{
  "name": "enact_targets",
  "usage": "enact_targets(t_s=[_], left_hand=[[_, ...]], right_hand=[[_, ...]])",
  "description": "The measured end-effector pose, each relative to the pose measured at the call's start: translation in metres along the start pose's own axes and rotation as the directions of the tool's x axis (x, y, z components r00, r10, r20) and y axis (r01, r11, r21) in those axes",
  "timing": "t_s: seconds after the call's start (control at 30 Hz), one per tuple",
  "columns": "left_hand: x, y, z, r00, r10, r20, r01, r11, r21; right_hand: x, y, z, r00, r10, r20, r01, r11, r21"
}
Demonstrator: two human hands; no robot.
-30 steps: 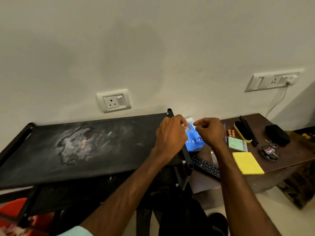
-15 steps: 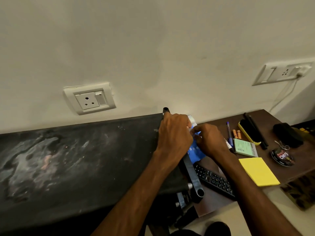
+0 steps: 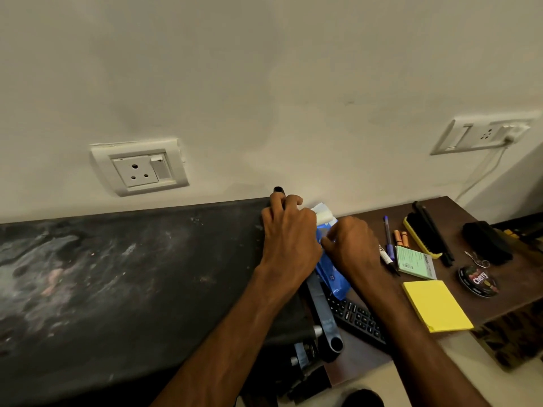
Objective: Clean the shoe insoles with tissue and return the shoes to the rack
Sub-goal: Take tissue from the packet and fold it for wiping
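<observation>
Both hands have come closer together since a moment ago, and the right hand now sits down on the pack.

Head view: the left hand (image 3: 289, 239) lies on the far right corner of the black rack top (image 3: 132, 274). One finger points along the rack's bar (image 3: 318, 301) toward 12 o'clock. Its other fingers are bent over the white end of the blue tissue pack (image 3: 333, 274). I cannot tell if it is holding the pack or only touching it.

The right hand (image 3: 351, 248) is at 3 o'clock from the left hand, just beside it. Its thumb and fingertips pinch the blue wrap of the pack.

The pack lies between the two hands, on the brown table (image 3: 367, 359), touching the rack's bar. A black remote (image 3: 358, 318) is at 6 o'clock from the pack.

At 3 o'clock from the right hand are pens (image 3: 389, 245), a green card (image 3: 414, 261), a yellow note pad (image 3: 435, 306), a brush (image 3: 423, 233) and a round polish tin (image 3: 477, 282).

A white wall socket (image 3: 139, 168) is at 10 o'clock from the left hand.
</observation>
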State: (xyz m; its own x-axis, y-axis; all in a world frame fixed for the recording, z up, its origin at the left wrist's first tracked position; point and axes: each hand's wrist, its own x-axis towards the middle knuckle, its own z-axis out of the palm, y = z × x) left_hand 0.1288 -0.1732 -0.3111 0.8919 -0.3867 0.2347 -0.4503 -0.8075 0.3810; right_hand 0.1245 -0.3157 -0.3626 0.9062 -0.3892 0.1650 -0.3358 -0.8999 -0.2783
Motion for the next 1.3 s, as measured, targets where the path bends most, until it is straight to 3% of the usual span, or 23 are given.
enact_targets(t_s=[0.23,0.43,0.73,1.07,1.3], left_hand=[[0.001,-0.002,0.002,1.000,0.001,0.004,-0.001,1.000,-0.018],[0.002,0.000,0.002,1.000,0.015,0.021,-0.015,1.000,-0.004],[0.000,-0.002,0.005,0.988,0.076,0.136,-0.102,0.975,0.196],[0.002,-0.002,0.004,0.968,0.051,0.244,-0.106,0.970,0.217],[0.002,-0.003,0.005,0.968,0.047,0.246,-0.096,0.977,0.191]], right_hand=[[0.005,-0.007,0.016,1.000,0.003,-0.022,-0.006,0.990,-0.143],[0.006,-0.001,0.020,0.995,0.072,-0.065,-0.066,0.993,0.095],[-0.003,0.002,-0.015,0.996,0.066,-0.056,-0.037,0.906,0.422],[-0.009,0.005,-0.026,0.992,0.012,-0.124,0.051,0.869,0.492],[-0.007,0.009,-0.031,0.996,0.047,-0.078,0.013,0.777,0.630]])
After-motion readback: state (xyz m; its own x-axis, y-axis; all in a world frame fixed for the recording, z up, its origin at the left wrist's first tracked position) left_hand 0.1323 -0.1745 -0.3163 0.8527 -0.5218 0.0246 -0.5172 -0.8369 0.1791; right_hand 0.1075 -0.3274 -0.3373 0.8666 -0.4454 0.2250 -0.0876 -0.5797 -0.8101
